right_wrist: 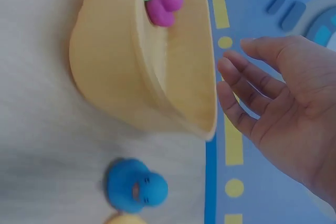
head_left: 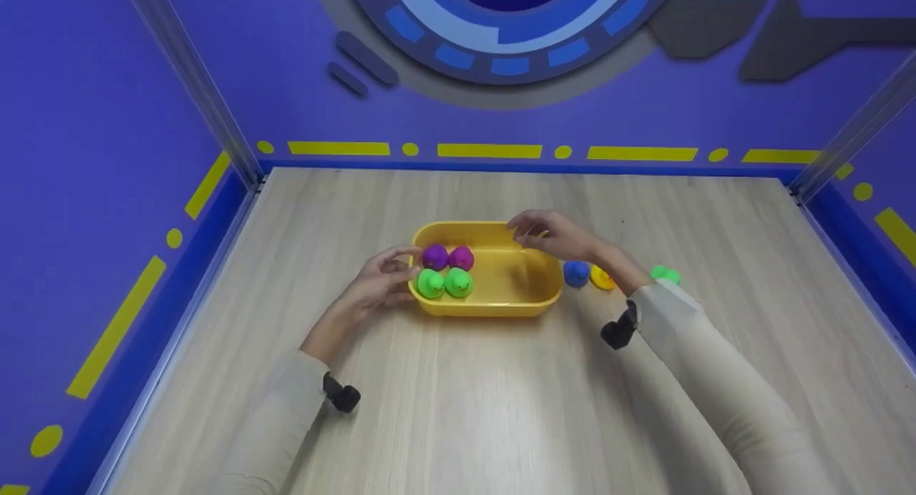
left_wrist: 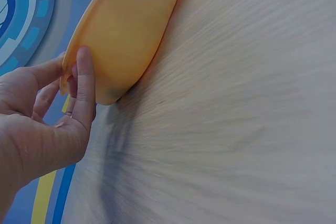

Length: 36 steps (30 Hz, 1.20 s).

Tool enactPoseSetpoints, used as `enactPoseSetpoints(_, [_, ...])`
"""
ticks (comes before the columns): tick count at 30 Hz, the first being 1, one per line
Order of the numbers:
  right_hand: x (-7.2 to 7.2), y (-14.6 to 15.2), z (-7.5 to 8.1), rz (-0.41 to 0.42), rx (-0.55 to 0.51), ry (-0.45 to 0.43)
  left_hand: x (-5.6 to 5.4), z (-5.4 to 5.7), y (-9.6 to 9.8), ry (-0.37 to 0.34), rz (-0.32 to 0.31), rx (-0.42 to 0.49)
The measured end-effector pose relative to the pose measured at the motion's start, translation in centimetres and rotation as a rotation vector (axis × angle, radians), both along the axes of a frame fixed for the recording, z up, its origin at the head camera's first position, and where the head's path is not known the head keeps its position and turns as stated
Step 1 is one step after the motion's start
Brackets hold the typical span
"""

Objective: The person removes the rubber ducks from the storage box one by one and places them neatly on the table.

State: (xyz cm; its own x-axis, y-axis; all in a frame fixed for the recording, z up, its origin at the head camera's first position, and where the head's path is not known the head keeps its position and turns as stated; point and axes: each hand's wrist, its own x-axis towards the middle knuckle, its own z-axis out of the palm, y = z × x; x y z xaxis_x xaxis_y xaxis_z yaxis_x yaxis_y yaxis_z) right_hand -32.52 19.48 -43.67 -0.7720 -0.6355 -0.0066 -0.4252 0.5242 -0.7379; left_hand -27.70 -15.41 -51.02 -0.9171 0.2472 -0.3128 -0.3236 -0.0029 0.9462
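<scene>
A yellow plastic tub (head_left: pixel 494 310) stands on the wooden table with several toy ducks at its left end. Two are green ducks (head_left: pixel 459 283); behind them sit a purple duck (head_left: pixel 435 257) and a magenta duck (head_left: pixel 461 258). My left hand (head_left: pixel 383 277) grips the tub's left rim; in the left wrist view its thumb and fingers (left_wrist: pixel 83 85) pinch the edge. My right hand (head_left: pixel 554 235) hovers by the far right rim, fingers loosely bent and holding nothing. In the right wrist view a gap shows between those fingers (right_wrist: pixel 244 111) and one another.
Right of the tub lie a blue duck (head_left: pixel 576 274), a yellow duck (head_left: pixel 602 277) partly hidden by my right forearm, and a green toy (head_left: pixel 665 274) beyond that arm. Blue-purple panels (head_left: pixel 458 123) with yellow markings wall the table at the back and sides.
</scene>
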Motion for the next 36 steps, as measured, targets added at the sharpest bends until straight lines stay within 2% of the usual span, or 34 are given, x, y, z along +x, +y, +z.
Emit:
enactPoseSetpoints(4, [-0.2,-1.8,-0.5,0.041,0.019,0.019,0.0,0.0,0.0,0.013,-0.002,0.010])
enactPoseSetpoints(9, [-0.1,-3.7,-1.2,0.084,0.063,-0.008,0.1,0.0,0.1,0.009,-0.001,0.018])
enactPoseSetpoints(16, [0.6,-6.5,-2.1,0.211,0.095,-0.040,0.1,0.0,0.1,-0.009,0.010,0.022])
enactPoseSetpoints(23, [1.1,-8.3,-3.0,0.215,0.177,-0.068,0.0,0.0,-0.1,0.000,0.004,0.002])
enactPoseSetpoints(27, [1.4,-9.0,-3.4,0.211,0.217,-0.034,0.0,0.0,-0.2,-0.002,0.004,0.010])
enactPoseSetpoints(34, [1.8,-9.7,-4.1,0.236,0.254,0.119,0.1,0.0,-0.1,0.003,0.004,0.025])
enactPoseSetpoints(36, [1.9,-9.6,-4.2,0.238,0.255,0.134,0.1,0.1,-0.1,0.006,0.001,0.029])
